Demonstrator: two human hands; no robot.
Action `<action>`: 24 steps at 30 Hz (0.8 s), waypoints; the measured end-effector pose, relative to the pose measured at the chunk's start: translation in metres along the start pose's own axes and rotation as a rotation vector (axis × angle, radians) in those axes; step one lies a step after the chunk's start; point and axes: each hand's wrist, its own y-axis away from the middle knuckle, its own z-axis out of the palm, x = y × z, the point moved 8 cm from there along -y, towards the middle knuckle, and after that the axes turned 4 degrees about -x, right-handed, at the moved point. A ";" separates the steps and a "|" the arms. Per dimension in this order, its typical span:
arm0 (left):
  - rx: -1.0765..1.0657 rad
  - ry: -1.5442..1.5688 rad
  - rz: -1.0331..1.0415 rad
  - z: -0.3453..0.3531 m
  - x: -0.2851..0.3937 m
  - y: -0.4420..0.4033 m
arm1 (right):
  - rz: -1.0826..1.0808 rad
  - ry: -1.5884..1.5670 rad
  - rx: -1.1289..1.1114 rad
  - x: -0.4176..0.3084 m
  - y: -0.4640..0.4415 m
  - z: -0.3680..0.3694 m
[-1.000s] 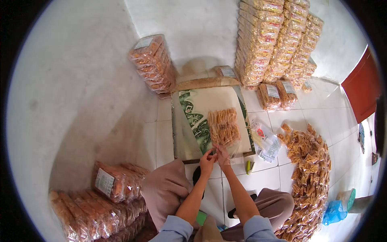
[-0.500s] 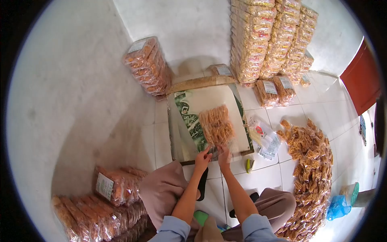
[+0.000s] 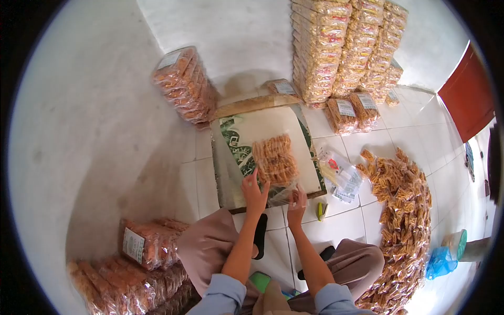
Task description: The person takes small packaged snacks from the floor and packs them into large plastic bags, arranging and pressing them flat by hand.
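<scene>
A clear plastic bag of brown stick-shaped snacks (image 3: 276, 155) lies on a low board (image 3: 273, 119) with a green pattern. My left hand (image 3: 254, 195) is at the bag's lower left corner, fingers apart and touching its side. My right hand (image 3: 297, 203) pinches the loose plastic at the bag's near end, on the right. The snacks sit in packed rows inside, and the bag's near end is loose and crumpled.
A yellow-green stapler (image 3: 321, 211) and printed plastic packaging (image 3: 342, 176) lie right of the board. A long pile of small snack packs (image 3: 404, 220) curves along the right. Packed bags stand stacked at the back (image 3: 320, 52), the left wall (image 3: 186, 86) and the lower left (image 3: 121, 283).
My left hand has moved up and left to the side of the bag, its fingers spreading. The right hand has shifted slightly down and right with the loose plastic.
</scene>
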 end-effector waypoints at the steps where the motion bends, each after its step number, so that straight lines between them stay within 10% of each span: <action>1: 0.042 -0.037 0.093 -0.004 0.015 -0.010 | -0.149 0.109 0.071 -0.013 -0.002 -0.001; 7: 0.068 -0.377 0.396 0.015 0.061 -0.070 | -0.210 0.127 0.117 -0.014 -0.012 0.007; 24: 0.035 -0.355 0.437 0.031 0.061 -0.082 | -0.167 0.377 0.216 -0.010 -0.036 0.018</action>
